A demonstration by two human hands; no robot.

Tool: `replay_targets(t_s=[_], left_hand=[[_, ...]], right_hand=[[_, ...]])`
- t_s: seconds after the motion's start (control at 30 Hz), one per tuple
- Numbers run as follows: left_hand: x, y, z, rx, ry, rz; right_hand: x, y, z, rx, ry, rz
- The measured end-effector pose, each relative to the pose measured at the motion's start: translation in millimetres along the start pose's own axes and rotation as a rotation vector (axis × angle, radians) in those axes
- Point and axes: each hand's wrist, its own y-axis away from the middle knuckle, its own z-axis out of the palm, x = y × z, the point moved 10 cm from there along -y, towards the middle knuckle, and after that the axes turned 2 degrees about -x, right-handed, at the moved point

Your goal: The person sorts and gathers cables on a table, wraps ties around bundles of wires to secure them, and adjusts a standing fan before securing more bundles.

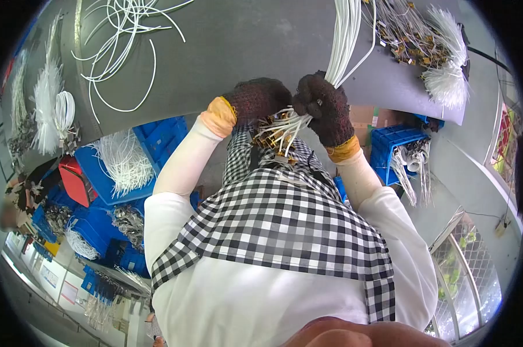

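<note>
Both of my hands wear dark knitted gloves with yellow cuffs and meet at the table's near edge. My right hand [325,109] is closed around a bundle of white cables [345,43], whose long part runs away over the table. Below the fist the cable ends fan out, with brass-coloured connectors [271,137] hanging over my lap. My left hand [260,99] is curled beside these ends, almost touching my right hand. Its fingertips are hidden, so what it grips cannot be made out.
Loose white cables [122,49] lie on the grey table [238,40] at the back left. Tied cable bundles [414,34] rest at the back right, others [47,104] at the far left. Blue crates [388,153] and a red stool [76,180] stand below. A person [15,211] is at far left.
</note>
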Motion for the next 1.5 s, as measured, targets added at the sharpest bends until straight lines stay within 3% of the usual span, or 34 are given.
replay_targets(t_s=[0.07,0.1,0.17,0.3,0.37,0.43,0.53,0.57,0.63,0.7,0.93,1.03,1.1,1.27,1.33,1.43,1.5], left_hand=[[5.4,2.0,-6.0,0.054,-0.034,0.03],[5.9,7.1,-15.9,0.145,-0.155,0.015],[1.6,14.7,-24.6,0.229,-0.274,-0.001],[-9.4,21.0,-31.1,0.247,-0.005,-0.043],[-7.1,20.7,-27.7,0.192,0.129,-0.088],[-8.1,22.0,-27.7,0.167,0.171,-0.133],[-7.4,27.4,-26.1,0.114,0.171,-0.161],[-6.4,28.0,-24.3,0.106,0.168,-0.161],[1.6,28.6,-27.5,0.15,0.025,-0.108],[0.0,30.3,-30.1,0.155,0.046,-0.154],[-17.7,32.4,-27.0,0.348,-0.122,-0.182],[-18.5,41.1,-29.3,0.404,-0.14,-0.191],[-14.9,46.1,-33.0,0.406,-0.098,-0.155],[10.6,58.6,-47.6,0.437,-0.057,-0.063],[6.2,60.4,-47.6,0.407,0.019,-0.18],[-1.3,54.0,-42.5,0.384,0.004,-0.199],[-9.6,51.2,-34.0,0.376,-0.076,-0.209]], right_hand=[[-32.7,8.3,19.5,-0.074,0.764,-0.4],[-34.8,8.0,18.1,-0.064,0.763,-0.401],[-16.5,0.2,-8.1,0.137,0.229,-0.083],[-25.6,-1.0,-13.4,0.09,0.531,-0.135],[-11.7,-0.2,-18.1,0.147,0.195,-0.02],[-26.0,3.6,-10.1,0.213,0.39,-0.097],[-8.8,-3.4,-16.5,0.131,0.144,-0.02],[-23.5,-4.0,-7.6,0.099,0.441,-0.159],[-34.7,-2.6,4.6,0.07,0.735,-0.299],[-7.6,-6.7,-16.7,0.173,0.278,-0.019],[-2.8,-10.5,-18.6,0.162,0.195,-0.013],[-8.5,-12.2,-15.7,0.14,0.346,-0.076],[-3.4,-13.7,-17.5,0.141,0.105,-0.055],[-8.9,-13.3,-14.9,0.12,0.181,-0.126],[-7.0,-14.2,-11.4,0.111,0.211,-0.129],[-0.7,-15.3,-14.7,0.139,0.293,-0.084],[13.3,-19.4,-17.5,0.052,-0.035,-0.042]])
